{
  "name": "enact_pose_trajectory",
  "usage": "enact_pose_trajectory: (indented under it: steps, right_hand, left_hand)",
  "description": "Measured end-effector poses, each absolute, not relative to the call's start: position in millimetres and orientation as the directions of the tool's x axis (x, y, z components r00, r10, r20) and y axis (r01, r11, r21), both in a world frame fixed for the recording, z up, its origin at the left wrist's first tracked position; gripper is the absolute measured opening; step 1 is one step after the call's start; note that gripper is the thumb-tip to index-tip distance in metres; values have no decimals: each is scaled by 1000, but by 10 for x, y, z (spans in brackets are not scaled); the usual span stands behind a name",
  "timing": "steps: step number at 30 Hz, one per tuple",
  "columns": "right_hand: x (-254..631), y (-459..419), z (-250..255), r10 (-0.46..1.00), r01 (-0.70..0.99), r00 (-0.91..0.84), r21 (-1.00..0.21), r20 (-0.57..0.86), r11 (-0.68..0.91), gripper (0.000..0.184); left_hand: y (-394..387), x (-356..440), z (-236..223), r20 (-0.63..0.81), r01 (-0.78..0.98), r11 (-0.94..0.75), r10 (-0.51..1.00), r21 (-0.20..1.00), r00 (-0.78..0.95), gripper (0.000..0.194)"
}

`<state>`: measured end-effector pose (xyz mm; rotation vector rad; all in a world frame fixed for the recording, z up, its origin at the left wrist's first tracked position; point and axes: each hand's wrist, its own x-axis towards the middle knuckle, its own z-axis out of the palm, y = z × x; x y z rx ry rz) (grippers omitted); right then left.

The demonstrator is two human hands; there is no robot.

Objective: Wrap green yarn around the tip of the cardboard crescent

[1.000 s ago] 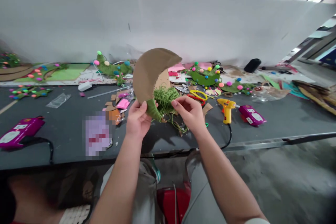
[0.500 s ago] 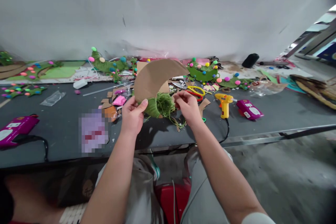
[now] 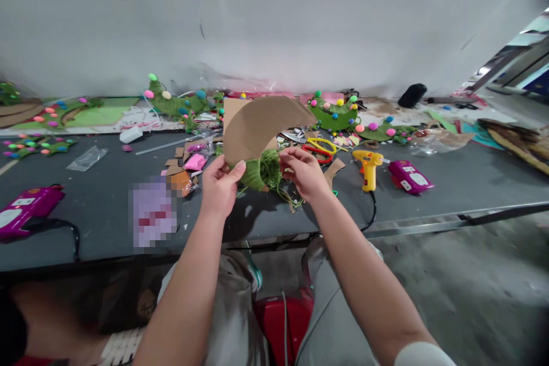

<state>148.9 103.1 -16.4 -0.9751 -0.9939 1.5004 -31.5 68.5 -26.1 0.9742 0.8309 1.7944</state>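
A brown cardboard crescent [image 3: 257,126] is held up over the table by my left hand [image 3: 221,186], thumb in front and fingers behind its lower left edge. Green yarn [image 3: 253,172] is wound around the crescent's lower end. A loose bundle of the same green yarn [image 3: 271,170] bunches at that end, beside my right hand [image 3: 302,171]. The right fingers are pinched together at the bundle's right edge, seemingly on the yarn. Loose strands dangle below toward the tabletop.
Scissors with red and yellow handles [image 3: 319,148] lie behind my right hand. A yellow glue gun [image 3: 369,168] stands to the right, near a purple power strip [image 3: 410,177]. Another purple strip [image 3: 32,211] is at left. Yarn-wrapped crescents with pompoms [image 3: 332,114] line the back.
The view has shifted slightly. My right hand has moved a little left, closer to the yarn bundle. My left hand keeps its hold on the crescent.
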Motion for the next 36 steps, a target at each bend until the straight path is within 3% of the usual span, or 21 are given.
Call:
enact_pose_trajectory:
  steps: [6, 13, 20, 25, 27, 30, 33, 36]
  right_hand:
    - [1576, 1006, -86, 950, -606, -307, -757, -60, -244, 25]
    - [1662, 1036, -60, 957, -710, -289, -671, 2, -213, 20]
    - [1748, 1027, 63, 921, -689, -380, -692, 91, -216, 7]
    - [2081, 1034, 128, 834, -596, -550, -720, 42, -357, 29]
    - [2260, 1038, 144, 871, -660, -486, -684, 75, -310, 23]
    - [2489, 1047, 158, 966, -858, -137, -513, 220, -5, 10]
    - [2638, 1076, 159, 957, -897, 120, -384, 266, 219, 25]
    - [2722, 1117, 168, 945, -870, 183, -404, 271, 284, 32]
  left_hand:
    - [759, -329, -255, 176, -451, -388, 879, 803, -443, 25]
    - [816, -402, -256, 65, -514, -379, 847, 769, -527, 25]
    - [840, -486, -244, -1, -543, -354, 837, 762, -547, 17]
    - [885, -627, -231, -43, -517, -374, 778, 770, -627, 15]
    - [905, -691, -247, -38, -499, -393, 756, 772, -654, 13]
    - [931, -770, -289, -25, -476, -418, 731, 773, -682, 13]
    - [956, -842, -323, -25, -447, -431, 698, 784, -716, 14]
    - [983, -945, -342, 0, -406, -465, 657, 787, -754, 15]
